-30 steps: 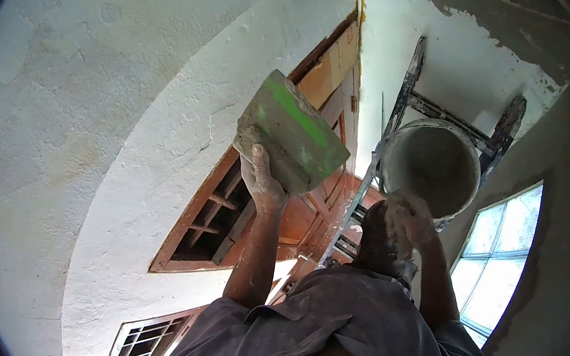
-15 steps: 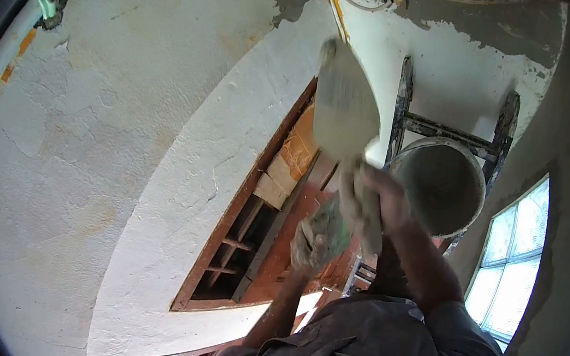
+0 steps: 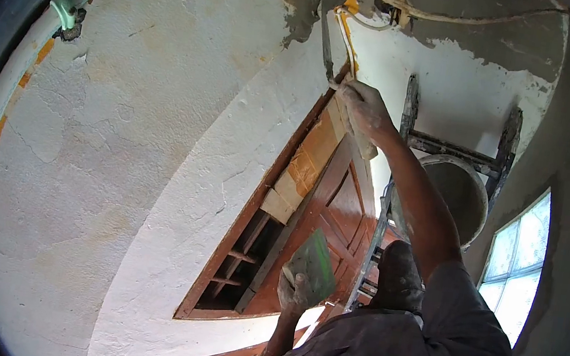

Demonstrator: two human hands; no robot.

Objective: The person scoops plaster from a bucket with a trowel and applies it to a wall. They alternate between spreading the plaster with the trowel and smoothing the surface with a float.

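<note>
In the head view, the right hand (image 3: 370,110) is raised with its fingers closed around the handle of a trowel (image 3: 325,51). The blade shows nearly edge-on, pointing up toward a ragged gray plaster patch (image 3: 309,11) above the upper corner of the door frame; I cannot tell whether it touches the wall. Lower down, the left hand (image 3: 294,293) pinches a mortar-smeared green board (image 3: 317,264) by its lower left side, thumb on the near face, the other fingers partly hidden. The board is tilted in front of a reddish-brown panelled door (image 3: 346,214). Beside the door, brown cardboard (image 3: 304,163) covers the upper part of a barred opening. Beyond the right forearm, a round bucket (image 3: 476,184) sits at a spattered ladder (image 3: 452,149), just below one rung in the view. Bright window panes (image 3: 518,249) show farther right.
</note>
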